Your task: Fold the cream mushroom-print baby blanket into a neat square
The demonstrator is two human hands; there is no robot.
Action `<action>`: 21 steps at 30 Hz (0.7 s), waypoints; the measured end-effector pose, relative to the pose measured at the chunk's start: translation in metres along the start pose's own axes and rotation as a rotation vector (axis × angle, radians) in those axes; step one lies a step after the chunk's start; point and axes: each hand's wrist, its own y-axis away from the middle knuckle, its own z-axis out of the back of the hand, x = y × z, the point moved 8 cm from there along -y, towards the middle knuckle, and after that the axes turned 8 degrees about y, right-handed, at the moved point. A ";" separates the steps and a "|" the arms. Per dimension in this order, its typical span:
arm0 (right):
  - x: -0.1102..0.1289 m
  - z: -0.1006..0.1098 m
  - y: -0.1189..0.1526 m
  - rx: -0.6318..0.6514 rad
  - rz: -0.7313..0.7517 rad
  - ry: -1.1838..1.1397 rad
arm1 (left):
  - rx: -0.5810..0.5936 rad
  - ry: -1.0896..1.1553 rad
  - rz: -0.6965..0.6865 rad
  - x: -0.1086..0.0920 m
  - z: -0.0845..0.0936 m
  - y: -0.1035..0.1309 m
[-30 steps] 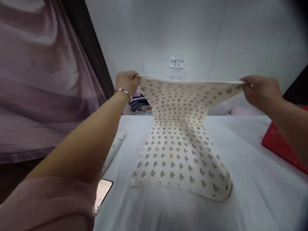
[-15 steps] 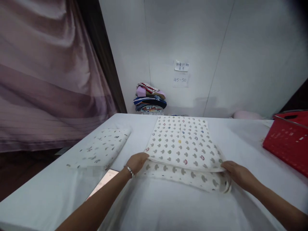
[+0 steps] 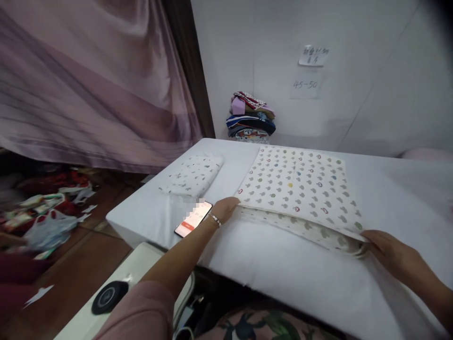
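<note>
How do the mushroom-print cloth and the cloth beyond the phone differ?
The mushroom-print cloth looks larger than the cloth beyond the phone. The mushroom-print cloth's motifs run in rows; the other cloth's are scattered. The left hand and right hand hold the mushroom-print cloth's near edge; neither touches the other cloth. Both are pale, printed and lie on the white-covered table.

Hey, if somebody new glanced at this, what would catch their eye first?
Probably the mushroom-print cloth, lying on the white table, its near edge held by the left hand and the right hand at opposite corners. The lit phone stands out too, on the table beside the left forearm. Beyond the table's far edge, a colourful fabric stack draws attention.
</note>
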 end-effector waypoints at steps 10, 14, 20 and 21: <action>0.004 -0.013 0.021 -0.082 0.123 -0.019 | -0.026 -0.033 -0.062 0.005 -0.012 0.020; 0.016 -0.013 0.028 -0.136 0.184 0.015 | -0.008 -0.022 -0.034 0.009 -0.014 0.022; 0.034 -0.006 0.037 -0.228 0.250 0.032 | -0.009 -0.032 -0.018 0.002 -0.010 0.023; 0.035 -0.003 0.039 -0.238 0.218 0.014 | -0.014 -0.039 -0.009 0.000 -0.008 0.024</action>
